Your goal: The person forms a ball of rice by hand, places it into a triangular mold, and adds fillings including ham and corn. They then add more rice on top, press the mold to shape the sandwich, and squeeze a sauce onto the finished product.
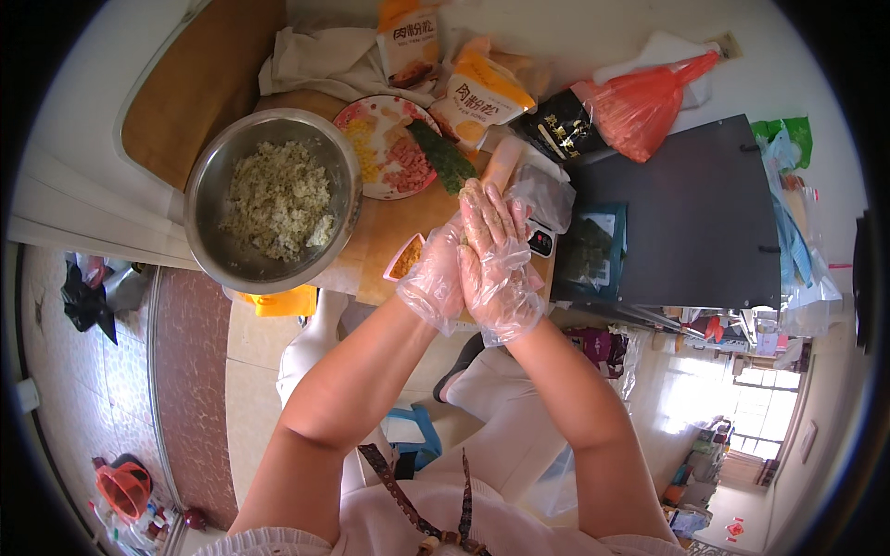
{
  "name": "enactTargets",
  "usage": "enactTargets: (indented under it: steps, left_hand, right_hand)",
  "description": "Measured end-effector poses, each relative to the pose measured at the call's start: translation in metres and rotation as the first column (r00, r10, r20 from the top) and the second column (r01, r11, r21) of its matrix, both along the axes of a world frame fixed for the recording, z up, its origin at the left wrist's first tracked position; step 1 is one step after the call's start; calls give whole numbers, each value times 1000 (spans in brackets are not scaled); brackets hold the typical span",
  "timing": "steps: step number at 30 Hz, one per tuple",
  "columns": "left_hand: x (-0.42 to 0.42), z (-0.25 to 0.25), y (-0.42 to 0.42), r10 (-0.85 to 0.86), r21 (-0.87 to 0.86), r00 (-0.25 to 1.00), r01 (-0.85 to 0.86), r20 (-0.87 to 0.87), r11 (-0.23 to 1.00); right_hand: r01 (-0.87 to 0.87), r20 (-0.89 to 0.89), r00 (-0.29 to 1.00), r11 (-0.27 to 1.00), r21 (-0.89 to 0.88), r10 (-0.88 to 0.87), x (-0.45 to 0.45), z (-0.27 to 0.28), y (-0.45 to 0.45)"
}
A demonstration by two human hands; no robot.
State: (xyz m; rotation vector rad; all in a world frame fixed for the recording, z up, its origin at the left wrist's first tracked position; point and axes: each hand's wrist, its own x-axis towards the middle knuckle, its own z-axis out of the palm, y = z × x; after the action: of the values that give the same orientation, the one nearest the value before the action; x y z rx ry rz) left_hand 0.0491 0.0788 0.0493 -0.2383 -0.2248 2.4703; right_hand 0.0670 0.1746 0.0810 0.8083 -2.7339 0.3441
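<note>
Both my hands wear clear plastic gloves and are pressed together over the front of the wooden board. My left hand (pixel 437 267) lies against my right hand (pixel 495 254), whose fingers point away from me. Bits of greenish rice cling to the gloves; whether anything sits between the palms is hidden. Left of them, a steel bowl (pixel 203 201) holds a greenish rice mixture (pixel 281 198). Behind is a plate (pixel 348 119) with corn kernels (pixel 361 146), diced pink meat (pixel 409 165) and a dark seaweed sheet (pixel 439 154). A pink-rimmed dish of orange-brown floss (pixel 407 258) is beside my left wrist.
A white device with a black display (pixel 541 240) and a clear plastic bag (pixel 546 198) stand right of my hands. Printed food pouches (pixel 480 101), a black pouch (pixel 562 125) and a red plastic bag (pixel 640 108) line the back. A dark cabinet (pixel 695 215) borders the right.
</note>
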Motion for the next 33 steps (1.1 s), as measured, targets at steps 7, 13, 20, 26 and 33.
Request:
enactTargets:
  steps: [7, 13, 20, 26, 33]
  left_hand:
    - [-3, 7, -8, 28, 45, 999, -29, 34, 999]
    - [-11, 15, -12, 129, -154, 955, -175, -268, 972]
    - [-2, 7, 2, -310, -581, 506, -780, -805, 234]
    - [-5, 12, 5, -27, -71, 999, 24, -37, 997]
    - [2, 23, -6, 3, 331, 997, -29, 77, 943]
  right_hand:
    - [-52, -17, 998, 999, 11, 52, -10, 12, -4]
    - [497, 516, 857, 265, -827, 3, 21, 38, -13]
    - [742, 482, 670, -537, -402, 565, 18, 17, -5]
    - [168, 321, 940, 662, -730, 116, 22, 6, 10]
    - [63, 50, 997, 978, -199, -54, 24, 19, -9]
